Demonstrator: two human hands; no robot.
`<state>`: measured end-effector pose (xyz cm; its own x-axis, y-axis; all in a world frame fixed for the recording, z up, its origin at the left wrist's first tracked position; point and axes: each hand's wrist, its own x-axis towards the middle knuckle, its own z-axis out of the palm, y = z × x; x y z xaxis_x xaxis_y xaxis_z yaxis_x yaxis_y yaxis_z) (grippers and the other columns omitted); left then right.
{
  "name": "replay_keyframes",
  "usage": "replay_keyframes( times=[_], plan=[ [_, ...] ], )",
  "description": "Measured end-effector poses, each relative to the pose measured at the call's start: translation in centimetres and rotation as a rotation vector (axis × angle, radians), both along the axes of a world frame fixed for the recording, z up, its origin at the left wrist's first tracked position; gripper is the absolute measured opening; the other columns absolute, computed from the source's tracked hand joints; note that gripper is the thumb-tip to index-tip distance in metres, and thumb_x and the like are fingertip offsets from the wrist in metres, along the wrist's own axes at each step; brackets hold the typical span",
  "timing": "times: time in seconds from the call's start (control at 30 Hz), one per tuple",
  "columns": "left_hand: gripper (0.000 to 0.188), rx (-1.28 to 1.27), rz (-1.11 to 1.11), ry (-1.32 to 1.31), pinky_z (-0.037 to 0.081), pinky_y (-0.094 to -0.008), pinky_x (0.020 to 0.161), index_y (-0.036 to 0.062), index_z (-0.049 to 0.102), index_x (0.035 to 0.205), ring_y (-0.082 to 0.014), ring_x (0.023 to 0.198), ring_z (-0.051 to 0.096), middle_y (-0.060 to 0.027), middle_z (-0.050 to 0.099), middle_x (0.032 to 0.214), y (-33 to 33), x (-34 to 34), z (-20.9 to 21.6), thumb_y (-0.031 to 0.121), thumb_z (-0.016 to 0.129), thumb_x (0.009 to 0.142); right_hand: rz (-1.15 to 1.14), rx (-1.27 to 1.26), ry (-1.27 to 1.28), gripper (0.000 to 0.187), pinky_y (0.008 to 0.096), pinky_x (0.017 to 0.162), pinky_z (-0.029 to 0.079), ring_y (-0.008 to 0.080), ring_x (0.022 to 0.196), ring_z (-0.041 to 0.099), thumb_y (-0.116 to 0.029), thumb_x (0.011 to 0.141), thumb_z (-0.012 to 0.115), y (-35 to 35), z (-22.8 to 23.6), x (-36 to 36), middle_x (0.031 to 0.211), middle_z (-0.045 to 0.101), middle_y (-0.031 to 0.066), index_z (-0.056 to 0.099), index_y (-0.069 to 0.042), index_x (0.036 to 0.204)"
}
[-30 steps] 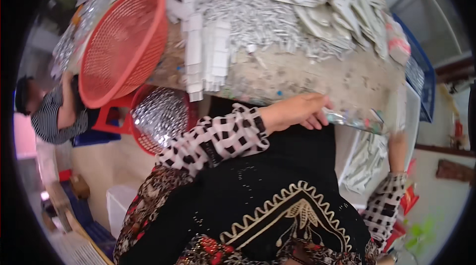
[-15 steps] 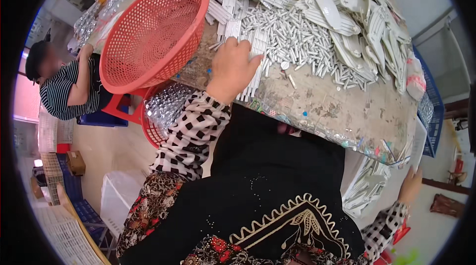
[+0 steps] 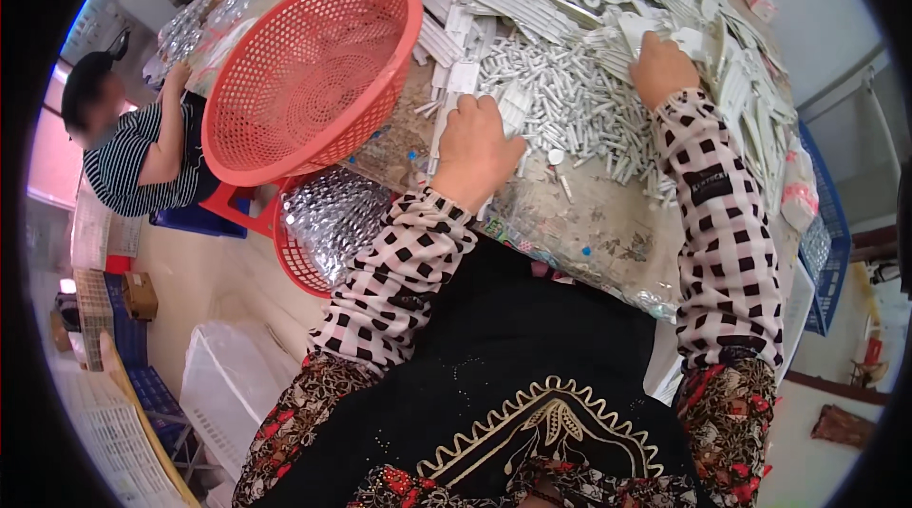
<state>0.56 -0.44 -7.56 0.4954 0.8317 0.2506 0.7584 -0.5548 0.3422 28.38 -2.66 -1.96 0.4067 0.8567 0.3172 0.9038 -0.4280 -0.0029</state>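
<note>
My left hand is closed around ribbed white plastic strips near the front of the worktable, thumb out to the right. Over to the right, my right hand reaches into the heap, its bent fingers on a flat white plastic piece; its fingertips are partly hidden. Between the hands lies a loose pile of short silvery-white tubes. Behind it spreads a big heap of flat, slatted white plastic pieces. A small white disc rests in front of the tubes.
A red perforated basket tilts at the table's left. Below it, another red basket holds shiny silver pieces. The worn table ends before my apron. A blue crate stands right; a person in stripes is at left.
My right hand has come up from below the table's right edge to the white heap. My left hand stays on the strips. The whole view has shifted slightly.
</note>
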Motion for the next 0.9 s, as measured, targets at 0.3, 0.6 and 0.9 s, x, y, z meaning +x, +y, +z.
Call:
replay_keyframes(
  times=[0.3, 0.6, 0.9],
  plan=[
    [0.049, -0.717, -0.172, -0.909, 0.052, -0.0441, 0.077, -0.0050, 0.055, 0.120, -0.0334, 0.082, 0.066, -0.0189, 0.064, 0.091, -0.7, -3.6, 2.5, 0.029, 0.060, 0.085, 0.287, 0.356, 0.037, 0.057, 0.0461, 0.079, 0.052, 0.0399, 0.093, 0.061, -0.013, 0.080, 0.064, -4.6, 2.3, -3.3, 0.105, 0.059, 0.0231, 0.044, 0.000, 0.132],
    [0.037, -1.868, -0.457, -1.111, 0.057, -0.0328, 0.065, 0.0055, 0.050, 0.117, -0.0187, 0.076, 0.066, -0.0076, 0.063, 0.094, -5.2, -0.8, 3.1, 0.018, 0.069, 0.087, 1.062, 0.130, -0.232, 0.048, 0.0378, 0.081, 0.054, 0.0346, 0.098, 0.061, 0.002, 0.074, 0.070, -14.1, 2.7, -9.5, 0.128, 0.054, 0.0215, 0.056, -0.001, 0.120],
    [0.030, -1.815, -0.360, -1.200, 0.054, -0.0290, 0.060, 0.0051, 0.056, 0.106, -0.0163, 0.073, 0.063, -0.0074, 0.064, 0.086, -7.8, 0.6, 3.3, 0.009, 0.071, 0.081, 0.513, 0.392, 0.793, 0.046, 0.0330, 0.093, 0.050, 0.0310, 0.117, 0.057, 0.004, 0.087, 0.056, -17.6, -3.9, -14.3, 0.133, 0.051, 0.0231, 0.052, -0.001, 0.133]
  ],
)
